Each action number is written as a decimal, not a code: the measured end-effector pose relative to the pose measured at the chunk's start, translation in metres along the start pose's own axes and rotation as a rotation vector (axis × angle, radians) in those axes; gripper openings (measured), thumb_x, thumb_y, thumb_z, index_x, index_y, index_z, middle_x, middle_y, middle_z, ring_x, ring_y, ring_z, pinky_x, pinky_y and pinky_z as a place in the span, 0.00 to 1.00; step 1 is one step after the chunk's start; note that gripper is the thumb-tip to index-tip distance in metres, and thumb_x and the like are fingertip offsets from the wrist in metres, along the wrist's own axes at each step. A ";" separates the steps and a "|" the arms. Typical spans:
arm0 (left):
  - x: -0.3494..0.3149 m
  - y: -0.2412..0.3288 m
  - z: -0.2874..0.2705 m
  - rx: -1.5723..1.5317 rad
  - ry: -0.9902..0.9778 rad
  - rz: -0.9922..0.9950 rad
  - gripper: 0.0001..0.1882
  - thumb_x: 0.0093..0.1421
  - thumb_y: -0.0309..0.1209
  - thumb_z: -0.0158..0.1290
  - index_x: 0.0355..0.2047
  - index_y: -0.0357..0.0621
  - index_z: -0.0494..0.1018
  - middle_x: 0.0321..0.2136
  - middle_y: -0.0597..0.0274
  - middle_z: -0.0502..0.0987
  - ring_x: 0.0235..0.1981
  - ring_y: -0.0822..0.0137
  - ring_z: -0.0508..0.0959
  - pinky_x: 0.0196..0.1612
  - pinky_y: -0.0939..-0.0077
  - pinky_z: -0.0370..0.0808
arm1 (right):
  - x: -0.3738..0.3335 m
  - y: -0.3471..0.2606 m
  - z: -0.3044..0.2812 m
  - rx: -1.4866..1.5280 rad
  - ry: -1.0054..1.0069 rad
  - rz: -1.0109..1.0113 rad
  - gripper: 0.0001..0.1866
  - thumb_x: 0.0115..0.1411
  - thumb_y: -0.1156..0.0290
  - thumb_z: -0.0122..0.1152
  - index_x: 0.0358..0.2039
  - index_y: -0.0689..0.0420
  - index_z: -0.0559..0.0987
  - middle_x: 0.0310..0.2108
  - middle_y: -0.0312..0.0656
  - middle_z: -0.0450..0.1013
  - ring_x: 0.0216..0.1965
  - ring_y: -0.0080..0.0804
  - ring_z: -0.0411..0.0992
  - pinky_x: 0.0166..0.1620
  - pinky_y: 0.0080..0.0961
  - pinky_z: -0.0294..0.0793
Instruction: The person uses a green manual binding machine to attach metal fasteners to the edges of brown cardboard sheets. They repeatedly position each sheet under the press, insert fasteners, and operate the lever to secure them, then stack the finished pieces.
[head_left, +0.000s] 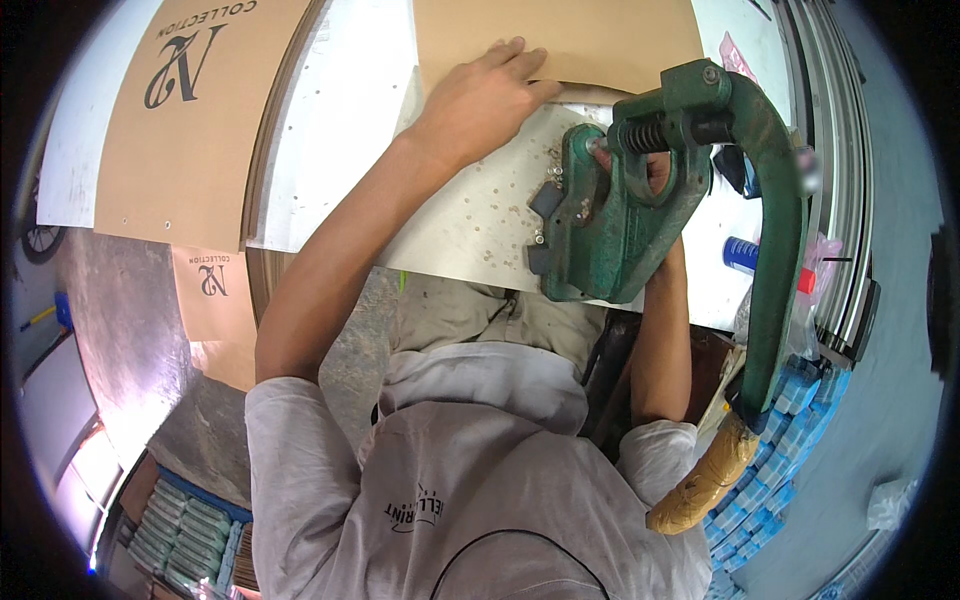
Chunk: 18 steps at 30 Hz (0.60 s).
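My left hand (490, 95) rests on the near edge of a brown paper bag or sheet (580, 40), its fingers stretched out flat across it. A green hand-operated press (620, 240) with a coiled spring stands at the table's near edge, right of centre. Its long curved lever (780, 290) reaches down to a handle (705, 485) wrapped in brown tape. Behind the press is my right hand (657, 172), close to its jaw and below the paper's edge. Most of its fingers are hidden by the press, so what it holds does not show.
Small metal bits (495, 200) lie scattered on the white table (430, 240). A stack of printed brown paper bags (190, 130) is at the left. A blue can (740, 254) with a red cap lies at the right, near pink plastic. Blue-wrapped packs (780, 450) are piled lower right.
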<state>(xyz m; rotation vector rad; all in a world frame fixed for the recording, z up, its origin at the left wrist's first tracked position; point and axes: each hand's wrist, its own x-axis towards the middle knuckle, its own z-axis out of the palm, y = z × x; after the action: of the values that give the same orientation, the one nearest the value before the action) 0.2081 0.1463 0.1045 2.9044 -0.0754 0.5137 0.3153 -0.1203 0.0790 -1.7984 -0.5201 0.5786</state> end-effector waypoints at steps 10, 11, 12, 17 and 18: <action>-0.003 0.000 0.007 -0.033 0.033 -0.013 0.25 0.53 0.20 0.59 0.52 0.54 0.80 0.61 0.58 0.75 0.66 0.55 0.71 0.69 0.63 0.69 | 0.000 -0.035 0.018 -0.274 0.092 -0.046 0.19 0.58 0.73 0.74 0.49 0.60 0.79 0.44 0.40 0.79 0.41 0.30 0.79 0.42 0.27 0.83; -0.002 -0.001 0.010 -0.033 0.040 -0.010 0.25 0.53 0.20 0.59 0.52 0.54 0.81 0.61 0.57 0.75 0.66 0.55 0.71 0.69 0.62 0.69 | 0.000 -0.040 0.018 -0.137 0.068 0.002 0.19 0.57 0.73 0.75 0.47 0.60 0.80 0.42 0.39 0.79 0.40 0.29 0.79 0.41 0.26 0.82; -0.002 -0.001 0.010 -0.031 0.048 -0.008 0.25 0.53 0.20 0.59 0.52 0.54 0.81 0.61 0.57 0.75 0.66 0.55 0.71 0.69 0.62 0.69 | 0.001 -0.043 0.017 0.000 0.041 0.048 0.18 0.56 0.73 0.76 0.46 0.60 0.81 0.41 0.39 0.79 0.39 0.28 0.79 0.39 0.26 0.82; -0.002 0.000 0.011 -0.032 0.060 0.000 0.25 0.52 0.19 0.58 0.51 0.53 0.81 0.61 0.56 0.75 0.66 0.55 0.71 0.68 0.62 0.71 | 0.000 -0.045 0.010 -0.118 0.010 -0.095 0.15 0.56 0.74 0.75 0.43 0.61 0.82 0.38 0.38 0.80 0.36 0.26 0.78 0.39 0.26 0.82; -0.003 0.000 0.010 -0.024 0.070 0.009 0.25 0.52 0.19 0.58 0.51 0.53 0.81 0.61 0.56 0.75 0.66 0.55 0.71 0.67 0.62 0.72 | 0.002 -0.041 0.005 -0.087 0.012 -0.126 0.14 0.56 0.74 0.74 0.42 0.62 0.82 0.38 0.38 0.80 0.35 0.26 0.78 0.40 0.26 0.82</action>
<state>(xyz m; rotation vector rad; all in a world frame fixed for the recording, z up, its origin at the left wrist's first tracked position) 0.2091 0.1448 0.0942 2.8615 -0.0844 0.6109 0.3109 -0.1040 0.1166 -1.8352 -0.6539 0.4644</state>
